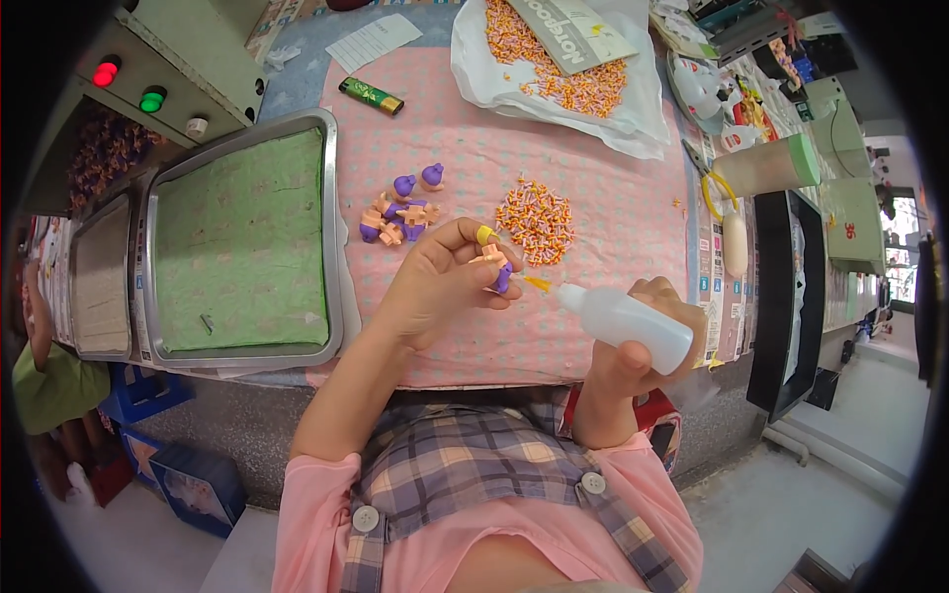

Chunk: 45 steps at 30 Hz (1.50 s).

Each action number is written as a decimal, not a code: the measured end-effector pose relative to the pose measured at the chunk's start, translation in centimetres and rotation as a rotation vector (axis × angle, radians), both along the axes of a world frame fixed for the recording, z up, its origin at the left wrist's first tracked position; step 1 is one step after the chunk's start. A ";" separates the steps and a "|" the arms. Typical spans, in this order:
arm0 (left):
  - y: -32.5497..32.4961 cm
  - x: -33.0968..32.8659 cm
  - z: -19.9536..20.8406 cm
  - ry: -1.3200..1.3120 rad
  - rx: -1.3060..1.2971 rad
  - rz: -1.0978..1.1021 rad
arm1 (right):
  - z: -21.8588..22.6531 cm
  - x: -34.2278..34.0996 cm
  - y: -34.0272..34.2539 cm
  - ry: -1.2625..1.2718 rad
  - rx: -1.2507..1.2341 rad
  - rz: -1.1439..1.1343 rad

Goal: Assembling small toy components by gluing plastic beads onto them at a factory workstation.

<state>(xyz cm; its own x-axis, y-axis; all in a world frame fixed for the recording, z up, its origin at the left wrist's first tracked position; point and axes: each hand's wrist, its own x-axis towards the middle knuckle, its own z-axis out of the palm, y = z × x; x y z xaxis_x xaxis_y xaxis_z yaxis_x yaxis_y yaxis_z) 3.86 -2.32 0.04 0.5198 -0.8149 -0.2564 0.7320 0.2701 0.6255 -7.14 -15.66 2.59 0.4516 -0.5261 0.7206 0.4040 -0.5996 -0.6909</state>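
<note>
Between the fingertips of my left hand (427,282) is a small purple-and-peach plastic figure part (502,279); a yellow cover wraps one finger. My right hand (682,308) grips a translucent white squeeze bottle (633,326), tilted with its yellow nozzle (537,284) pointing left, close to the part. Whether the nozzle tip touches the part, I cannot tell. Beyond my left hand lies a loose group of similar purple and peach parts (415,212). A heap of tiny orange-and-white pieces (535,219) sits just past the nozzle on the pink checked cloth (445,356).
At left stands a metal tray (334,188) lined with green cloth. A white bag (643,128) of tiny orange pieces, topped by a notebook (573,35), lies far back. A green lighter (372,96), yellow-handled pliers (714,188) and a black bin (786,296) surround the cloth.
</note>
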 end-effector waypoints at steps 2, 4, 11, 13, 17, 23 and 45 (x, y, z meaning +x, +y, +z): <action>0.0 0.0 0.0 -0.003 -0.003 -0.001 | -0.1 0.0 -0.1 -0.016 -0.024 0.037; 0.1 0.0 0.0 -0.007 -0.009 -0.003 | 0.0 0.0 -0.1 -0.018 -0.011 0.052; 0.0 0.0 -0.1 -0.025 0.002 -0.001 | 0.1 0.3 0.1 -0.013 -0.032 0.021; 0.0 0.0 -0.1 -0.026 0.003 -0.001 | 0.3 0.5 0.4 0.012 -0.048 -0.058; 0.1 0.0 -0.3 -0.024 -0.005 -0.010 | 0.2 0.2 0.3 0.046 -0.061 -0.018; 0.2 0.1 -0.9 0.010 -0.034 -0.011 | 0.3 0.0 0.0 0.053 -0.097 0.030; 0.0 0.1 0.0 0.020 0.028 -0.001 | -3.9 -5.6 -14.5 0.383 0.284 -0.340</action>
<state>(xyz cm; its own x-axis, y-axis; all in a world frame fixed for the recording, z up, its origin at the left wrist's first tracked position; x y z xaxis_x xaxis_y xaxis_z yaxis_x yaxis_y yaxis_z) 3.94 -2.31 0.01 0.5137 -0.8078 -0.2891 0.7444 0.2521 0.6183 -12.73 -30.16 -1.30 0.4237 -0.8361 0.3485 -0.0893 -0.4214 -0.9025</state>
